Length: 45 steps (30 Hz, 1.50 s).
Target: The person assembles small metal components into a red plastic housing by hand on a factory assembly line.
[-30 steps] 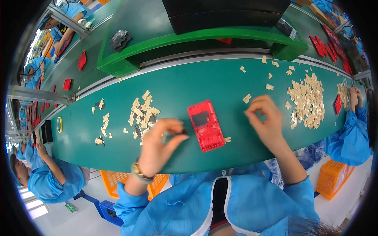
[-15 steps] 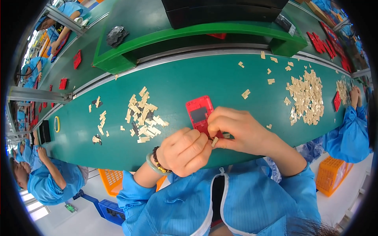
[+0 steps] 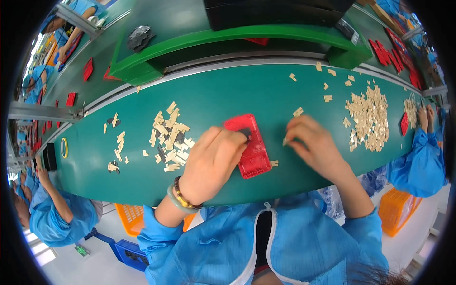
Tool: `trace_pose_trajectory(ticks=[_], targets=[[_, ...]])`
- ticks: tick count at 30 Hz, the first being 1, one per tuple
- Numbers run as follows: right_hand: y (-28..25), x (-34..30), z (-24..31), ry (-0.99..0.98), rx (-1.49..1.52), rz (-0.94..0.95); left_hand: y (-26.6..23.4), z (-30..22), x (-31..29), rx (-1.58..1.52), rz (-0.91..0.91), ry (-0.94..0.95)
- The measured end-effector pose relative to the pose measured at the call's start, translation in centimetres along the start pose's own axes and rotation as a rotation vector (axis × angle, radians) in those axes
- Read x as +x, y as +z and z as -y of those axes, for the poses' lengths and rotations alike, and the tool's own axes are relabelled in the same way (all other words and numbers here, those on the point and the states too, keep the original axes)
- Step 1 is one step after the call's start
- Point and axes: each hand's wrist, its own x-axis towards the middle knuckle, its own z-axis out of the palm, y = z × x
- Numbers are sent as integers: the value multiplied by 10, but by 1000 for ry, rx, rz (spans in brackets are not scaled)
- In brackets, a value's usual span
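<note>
My left hand [image 3: 211, 161] is closed at the left side of a red plastic housing [image 3: 256, 156], its fingers bent over it and hiding that side. A dark grey patch [image 3: 247, 134] shows by the fingertips; whether it is a loose piece or part of the housing I cannot tell. My right hand [image 3: 316, 149], apart from the housing on its right, pinches a small cream piece [image 3: 285, 141]. One cream strip [image 3: 274, 163] lies against the housing's lower right edge. Left of the housing is a loose pile of cream strips [image 3: 166, 135], with dark bits among them.
A large heap of cream pieces [image 3: 368, 118] lies to the right, with single pieces scattered near it. A green raised shelf [image 3: 237, 35] carrying a black box [image 3: 280, 12] spans the far side. A yellow tape roll [image 3: 64, 147] stands far left. Co-workers sit at both sides.
My hands have parted: the right moved up and right, off the housing, with a small cream piece. The left slid up along the housing's left side, uncovering its lower end.
</note>
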Motion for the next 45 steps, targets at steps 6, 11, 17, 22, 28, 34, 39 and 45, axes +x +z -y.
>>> trace_pose_trajectory(ticks=[6, 11, 17, 22, 28, 34, 39, 45], targets=[[24, 27, 35, -79, -225, -242, 11, -6, 11, -321, 47, -108], [31, 63, 34, -318, -305, -451, -8, 3, 11, -566, -206, -663], [47, 78, -18, 476, 779, -60, 25, 2, -25, 27, 109, -202], [54, 79, -25, 501, 665, 32, 43, -2, -32, 160, 179, -173], [64, 75, -16, 512, 500, -79, 47, -3, -36, 176, 226, -146], [72, 76, -16, 455, 393, -108, 47, -2, -36, 160, 219, -155], [63, 81, -11, 456, 310, -32, 49, -1, -38, 166, 171, -222], [54, 89, -7, 426, 224, 56, 44, 4, -32, 26, 144, -257]])
